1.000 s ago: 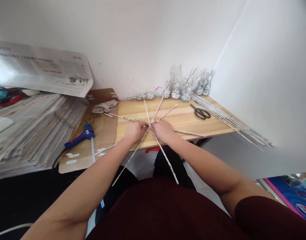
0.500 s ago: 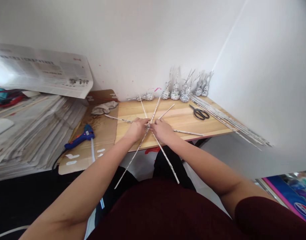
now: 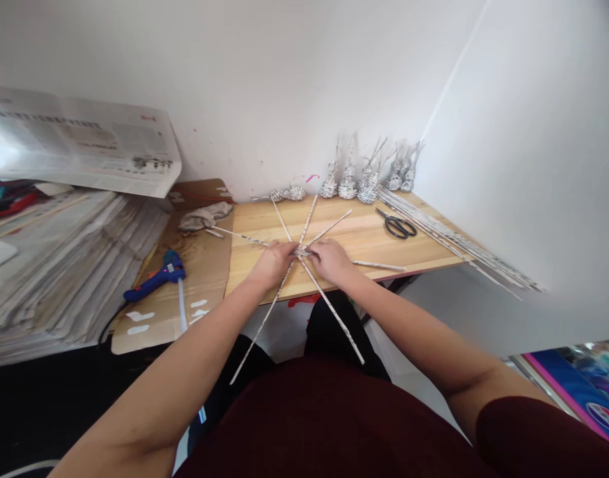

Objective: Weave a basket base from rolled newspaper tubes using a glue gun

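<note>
Several thin rolled newspaper sticks [image 3: 330, 307] cross at one centre and fan out like spokes above the wooden tabletop [image 3: 264, 219]. My left hand [image 3: 275, 260] is closed on the left side of that crossing, thumb and fingers pinching the sticks. From the right, my right hand [image 3: 330, 259] pinches the same centre, its fingertips close to those of the left. Two of the spokes reach past the front edge toward my lap. The fingers partly cover the crossing, so how the sticks join there cannot be made out.
Woven paper gourds [image 3: 348, 184] stand along the wall, and more lie beside them [image 3: 295, 192]. Black-handled scissors [image 3: 398, 224] and a bundle of paper sticks [image 3: 448, 238] lie to the right. Leftward are a blue glue gun [image 3: 157, 275] on cardboard, a glove [image 3: 204, 216] and stacked newspapers [image 3: 85, 265].
The spokes have turned slightly between my hands; the near ends have shifted a little to the right. Both hands stay at the crossing, with small finger movements.
</note>
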`<action>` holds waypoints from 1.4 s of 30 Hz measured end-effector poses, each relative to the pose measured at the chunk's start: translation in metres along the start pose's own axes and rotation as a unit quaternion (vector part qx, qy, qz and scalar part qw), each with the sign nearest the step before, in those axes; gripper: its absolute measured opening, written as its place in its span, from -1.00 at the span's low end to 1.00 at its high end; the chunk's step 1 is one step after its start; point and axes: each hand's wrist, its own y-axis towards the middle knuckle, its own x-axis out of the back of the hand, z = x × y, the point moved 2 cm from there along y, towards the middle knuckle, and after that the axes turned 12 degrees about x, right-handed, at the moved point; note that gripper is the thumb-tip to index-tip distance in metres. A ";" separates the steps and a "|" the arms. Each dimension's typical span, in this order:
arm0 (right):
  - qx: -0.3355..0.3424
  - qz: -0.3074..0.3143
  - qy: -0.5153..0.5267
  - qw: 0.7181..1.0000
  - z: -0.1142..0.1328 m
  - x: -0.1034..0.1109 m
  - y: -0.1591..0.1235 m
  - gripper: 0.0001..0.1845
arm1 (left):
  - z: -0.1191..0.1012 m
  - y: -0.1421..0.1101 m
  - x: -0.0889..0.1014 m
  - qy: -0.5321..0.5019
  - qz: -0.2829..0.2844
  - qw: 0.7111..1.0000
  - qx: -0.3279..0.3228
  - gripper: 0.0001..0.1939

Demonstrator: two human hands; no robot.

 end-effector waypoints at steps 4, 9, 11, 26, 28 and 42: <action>0.003 0.005 -0.001 1.000 -0.001 -0.001 0.002 -0.75 | 0.002 -0.001 -0.007 0.027 -0.010 0.999 -0.042 -0.73; 0.008 0.003 -0.009 1.000 0.000 -0.002 0.002 -0.74 | -0.002 -0.004 -0.008 0.079 -0.015 0.993 -0.085 -0.70; 0.012 -0.002 -0.009 1.000 0.000 -0.004 0.002 -0.73 | -0.004 -0.004 -0.007 0.084 -0.002 0.992 -0.094 -0.71; -0.024 -0.026 0.033 0.999 -0.003 -0.001 -0.001 -0.80 | 0.000 0.001 -0.001 -0.011 0.007 0.999 -0.053 -0.70; -0.027 -0.023 0.039 0.999 -0.003 -0.001 0.000 -0.80 | -0.001 0.001 -0.002 0.002 0.015 0.998 -0.061 -0.70; -0.015 0.024 0.035 0.999 -0.005 0.014 -0.008 -0.77 | -0.017 -0.002 0.001 0.124 0.043 0.991 -0.014 -0.63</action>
